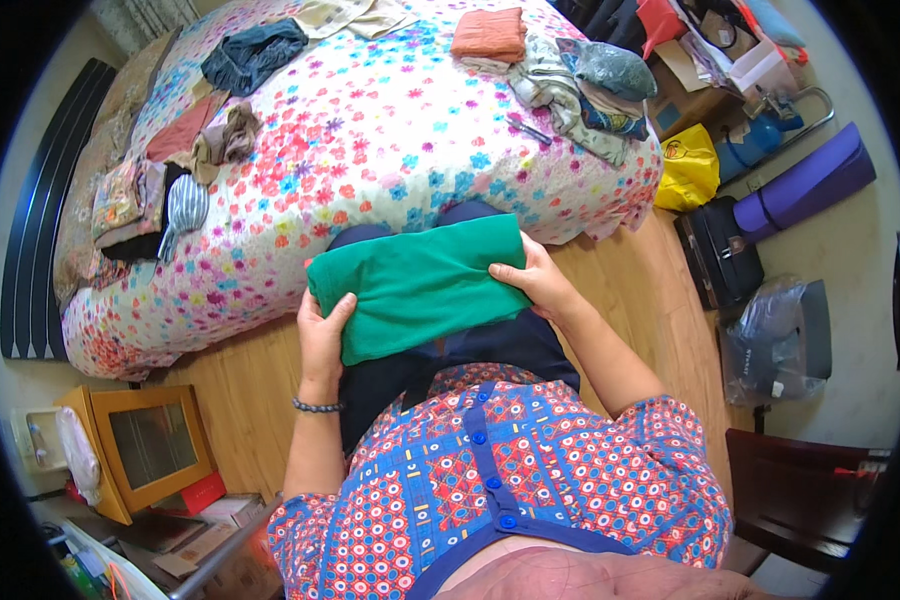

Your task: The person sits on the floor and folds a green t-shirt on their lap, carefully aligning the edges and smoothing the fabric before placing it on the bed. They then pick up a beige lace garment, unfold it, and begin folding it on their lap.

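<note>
A folded green cloth garment (425,285) is held up flat in front of me, above my lap. My left hand (322,335) grips its left edge, thumb on top and fingers tucked beneath. At the opposite edge my right hand (535,280) pinches the fabric the same way, with its thumb laid on the upper face. A small bit of orange-red shows at the garment's upper left corner. Both hands' fingers are mostly hidden under the cloth.
Ahead stands a bed with a flowered cover (370,140). Folded clothes (488,38) lie at its far right, loose clothes (255,55) at the left. A purple rolled mat (810,180), a black bag (722,255) and a yellow bag (688,170) stand to the right. A wooden cabinet (150,450) is at lower left.
</note>
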`<action>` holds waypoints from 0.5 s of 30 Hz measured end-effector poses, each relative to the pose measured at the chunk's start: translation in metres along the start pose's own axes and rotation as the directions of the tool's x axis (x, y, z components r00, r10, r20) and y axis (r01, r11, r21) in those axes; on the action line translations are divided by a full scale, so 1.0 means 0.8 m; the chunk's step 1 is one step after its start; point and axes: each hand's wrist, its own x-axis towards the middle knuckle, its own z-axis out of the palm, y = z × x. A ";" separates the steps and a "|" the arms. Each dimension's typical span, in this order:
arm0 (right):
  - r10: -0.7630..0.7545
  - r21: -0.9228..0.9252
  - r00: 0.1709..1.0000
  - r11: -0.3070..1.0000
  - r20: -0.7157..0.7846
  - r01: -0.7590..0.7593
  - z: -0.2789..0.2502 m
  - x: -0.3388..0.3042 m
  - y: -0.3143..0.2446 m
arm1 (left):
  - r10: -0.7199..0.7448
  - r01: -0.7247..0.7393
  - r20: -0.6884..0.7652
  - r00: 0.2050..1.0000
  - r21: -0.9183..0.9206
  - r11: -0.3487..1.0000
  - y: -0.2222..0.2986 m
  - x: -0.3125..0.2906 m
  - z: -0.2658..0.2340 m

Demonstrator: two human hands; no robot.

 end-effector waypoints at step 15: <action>-0.499 0.319 0.642 0.585 -0.582 0.745 -0.057 0.426 -0.187 | 0.780 -0.865 0.390 0.490 0.329 0.379 0.278 0.417 0.228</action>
